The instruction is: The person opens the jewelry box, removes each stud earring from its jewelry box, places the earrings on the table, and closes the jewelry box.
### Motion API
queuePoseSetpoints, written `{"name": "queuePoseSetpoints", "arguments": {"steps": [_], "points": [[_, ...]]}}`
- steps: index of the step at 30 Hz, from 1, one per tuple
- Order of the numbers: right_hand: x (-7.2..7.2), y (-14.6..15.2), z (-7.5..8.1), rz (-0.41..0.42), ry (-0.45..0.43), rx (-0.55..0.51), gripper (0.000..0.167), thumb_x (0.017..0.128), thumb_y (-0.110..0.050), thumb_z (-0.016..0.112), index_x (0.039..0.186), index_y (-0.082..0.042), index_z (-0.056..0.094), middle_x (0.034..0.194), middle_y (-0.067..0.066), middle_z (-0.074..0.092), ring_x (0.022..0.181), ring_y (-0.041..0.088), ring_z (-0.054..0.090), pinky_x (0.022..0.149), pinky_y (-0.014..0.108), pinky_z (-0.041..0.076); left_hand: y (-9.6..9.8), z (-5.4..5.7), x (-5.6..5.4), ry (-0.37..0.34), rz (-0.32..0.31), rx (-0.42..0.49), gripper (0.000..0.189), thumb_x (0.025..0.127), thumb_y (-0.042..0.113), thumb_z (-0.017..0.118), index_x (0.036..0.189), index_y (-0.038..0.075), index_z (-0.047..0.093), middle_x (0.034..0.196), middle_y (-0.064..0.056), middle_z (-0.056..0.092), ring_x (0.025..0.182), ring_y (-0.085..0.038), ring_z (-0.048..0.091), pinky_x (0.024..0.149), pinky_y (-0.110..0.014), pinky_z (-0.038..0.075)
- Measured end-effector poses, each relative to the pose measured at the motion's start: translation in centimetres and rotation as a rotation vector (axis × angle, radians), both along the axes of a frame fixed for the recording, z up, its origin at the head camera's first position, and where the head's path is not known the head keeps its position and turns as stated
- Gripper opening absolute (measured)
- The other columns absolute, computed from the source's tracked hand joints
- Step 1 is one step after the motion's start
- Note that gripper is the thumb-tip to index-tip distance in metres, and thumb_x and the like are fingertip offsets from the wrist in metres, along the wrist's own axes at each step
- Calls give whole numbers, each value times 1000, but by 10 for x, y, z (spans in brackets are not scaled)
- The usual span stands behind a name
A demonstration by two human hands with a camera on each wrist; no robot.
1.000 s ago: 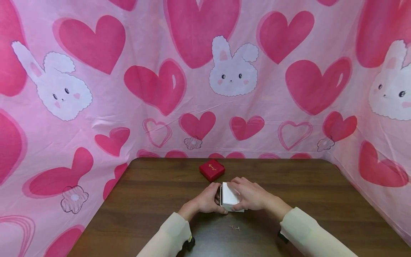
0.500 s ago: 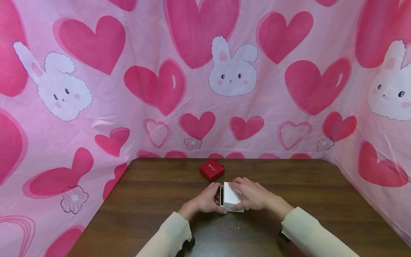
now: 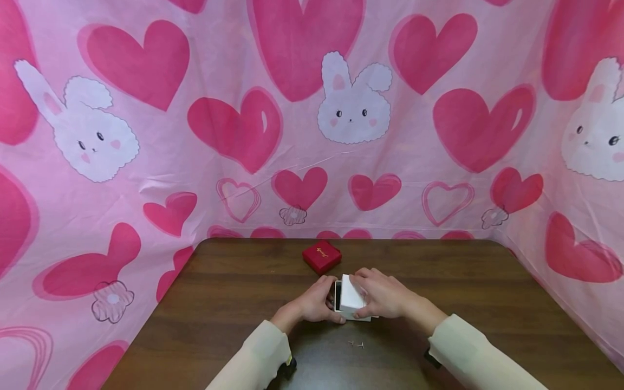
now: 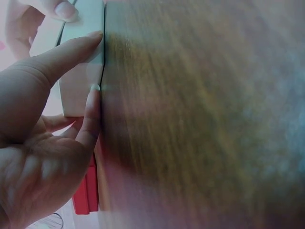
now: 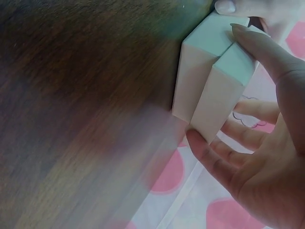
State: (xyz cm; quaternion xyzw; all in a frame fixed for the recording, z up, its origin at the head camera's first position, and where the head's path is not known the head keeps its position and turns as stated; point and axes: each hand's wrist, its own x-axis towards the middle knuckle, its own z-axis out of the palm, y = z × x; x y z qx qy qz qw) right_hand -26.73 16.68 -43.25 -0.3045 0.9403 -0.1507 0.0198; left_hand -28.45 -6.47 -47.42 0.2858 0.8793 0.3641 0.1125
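Observation:
A small white box stands on the table, its lid (image 3: 352, 295) sitting askew on the base (image 5: 198, 71). Along the left side of the lid a dark strip of the interior (image 3: 338, 295) shows. My left hand (image 3: 314, 302) holds the base, thumb across its near side and fingers around the far side. My right hand (image 3: 385, 295) grips the lid between thumb and fingers, which hide its right part. In the right wrist view the lid (image 5: 224, 90) overhangs the base toward that hand. Two tiny stud-like pieces, one of them a pale stud (image 3: 360, 345), lie in front of the box.
Behind the box, a red jewelry box (image 3: 322, 257) with gold lettering sits closed on the brown wooden table (image 3: 234, 281). A pink cloth (image 3: 302, 151) printed with hearts and rabbits hangs along the back and both sides.
The lid has slid a little to the right under my right hand, and the dark strip at its left has widened. My left hand stays in place on the base.

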Motion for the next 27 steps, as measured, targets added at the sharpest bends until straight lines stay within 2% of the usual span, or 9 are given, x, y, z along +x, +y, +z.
{"name": "queuePoseSetpoints", "arguments": {"steps": [12, 19, 27], "points": [[1, 4, 0, -32, 14, -2, 83, 72, -48, 90, 138, -9, 59, 131, 10, 59, 110, 26, 54, 78, 49, 52, 1, 1, 0, 2, 13, -8, 83, 72, 21, 94, 136, 4, 46, 113, -1, 47, 96, -13, 49, 83, -24, 49], [2, 3, 0, -30, 23, -1, 81, 71, -47, 91, 136, -9, 60, 128, 9, 59, 109, 26, 53, 78, 49, 51, 1, 2, 2, 12, 10, -37, 86, 75, 30, 92, 142, 6, 44, 124, -2, 48, 107, -14, 49, 94, -28, 47], [2, 2, 1, -40, 22, 4, 81, 71, -47, 91, 136, -9, 61, 129, 9, 59, 110, 26, 54, 79, 50, 52, 1, 4, 3, -17, 13, -27, 81, 77, 28, 91, 139, 6, 45, 119, -2, 46, 103, -14, 48, 90, -26, 48]]}}
